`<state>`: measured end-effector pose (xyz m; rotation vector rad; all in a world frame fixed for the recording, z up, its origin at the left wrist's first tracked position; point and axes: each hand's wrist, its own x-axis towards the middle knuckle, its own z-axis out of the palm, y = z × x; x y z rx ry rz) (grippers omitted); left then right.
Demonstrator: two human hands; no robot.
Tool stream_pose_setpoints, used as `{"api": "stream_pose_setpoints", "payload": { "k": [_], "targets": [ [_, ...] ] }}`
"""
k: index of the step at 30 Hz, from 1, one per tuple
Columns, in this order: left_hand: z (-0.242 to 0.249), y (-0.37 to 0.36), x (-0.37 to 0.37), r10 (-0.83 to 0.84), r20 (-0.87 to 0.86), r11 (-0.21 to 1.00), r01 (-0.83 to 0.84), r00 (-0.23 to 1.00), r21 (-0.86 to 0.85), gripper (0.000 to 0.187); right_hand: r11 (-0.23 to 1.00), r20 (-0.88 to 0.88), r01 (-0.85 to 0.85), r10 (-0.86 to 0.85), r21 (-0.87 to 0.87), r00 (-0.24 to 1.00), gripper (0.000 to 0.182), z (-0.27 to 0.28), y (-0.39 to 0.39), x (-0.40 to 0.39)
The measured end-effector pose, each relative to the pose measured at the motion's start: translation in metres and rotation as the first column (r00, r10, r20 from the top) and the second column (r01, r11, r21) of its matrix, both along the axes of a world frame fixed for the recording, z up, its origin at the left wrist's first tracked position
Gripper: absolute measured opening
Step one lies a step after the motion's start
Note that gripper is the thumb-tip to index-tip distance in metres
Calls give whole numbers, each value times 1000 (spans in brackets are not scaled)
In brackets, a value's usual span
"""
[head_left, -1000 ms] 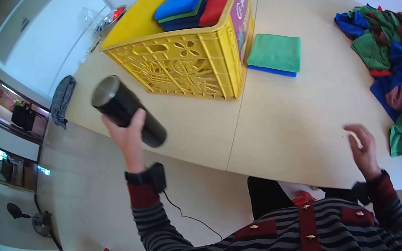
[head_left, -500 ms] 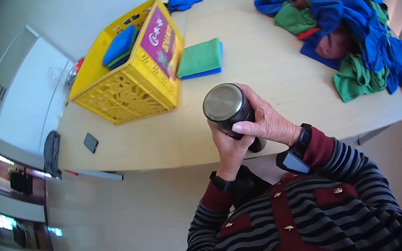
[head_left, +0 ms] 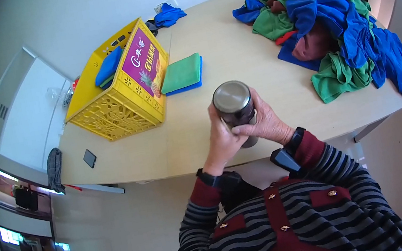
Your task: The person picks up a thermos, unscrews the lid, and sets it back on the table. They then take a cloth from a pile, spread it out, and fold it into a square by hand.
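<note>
A dark cylindrical flask (head_left: pixel 235 104) with a silvery metal end facing up stands upright near the front edge of the table (head_left: pixel 189 151). Both hands are wrapped round it. My left hand (head_left: pixel 222 140) grips its left side, and my right hand (head_left: pixel 265 120) holds the right side with the thumb across the front. The lower part of the flask shows below the thumbs. Beyond it, to the left, lie folded green and blue cloths (head_left: pixel 182 73).
A yellow crate (head_left: pixel 120 107) with folded cloths inside is at the left, a phone (head_left: pixel 89 158) in front of it. Behind it lies a blue cloth (head_left: pixel 169 15). A heap of green, blue, red and brown cloths (head_left: pixel 323 12) covers the right side.
The view has shifted, so the crate and cloths appear further left. The flask looks more upright and a little further right in view, with both hands still round it.
</note>
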<state>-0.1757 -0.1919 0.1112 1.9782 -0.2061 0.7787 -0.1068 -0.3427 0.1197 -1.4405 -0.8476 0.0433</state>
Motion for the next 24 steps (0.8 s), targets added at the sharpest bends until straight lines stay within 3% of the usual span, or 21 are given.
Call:
{"api": "stream_pose_setpoints", "payload": {
  "k": [2,7,10,12,15,18,19,22,23,24],
  "targets": [
    [23,22,-13,-5,97,953,-25,995,302,110,1000,-26,-18,19,24,999,105,-2,4,-5],
    [95,29,-19,-137,25,923,119,990,367,100,991,-58,-123,126,51,990,98,-6,6,2],
    [131,18,2,-188,-11,503,106,982,858,72,982,-106,-177,182,61,977,94,-5,6,7],
    [138,16,13,-173,-71,499,149,982,853,67,979,-126,-194,201,67,971,92,-4,5,9],
    [140,5,22,-160,-196,485,250,967,838,57,998,-45,-59,59,-5,997,88,-4,6,5],
    [135,-15,10,189,-177,490,64,966,870,59,997,53,71,-71,-3,996,87,-14,17,1],
    [138,-25,10,192,-183,492,66,964,868,59,992,106,123,-123,1,987,86,-15,19,-1],
    [149,-52,4,600,-281,450,-25,749,893,59,983,126,183,-177,-35,976,86,-13,21,-9],
    [148,-45,2,607,-284,453,-30,743,891,59,975,145,218,-208,-53,967,85,-12,20,-11],
    [149,-32,1,410,-185,461,-28,893,887,59,976,148,211,-201,-57,968,85,-11,17,-9]
  ]
}}
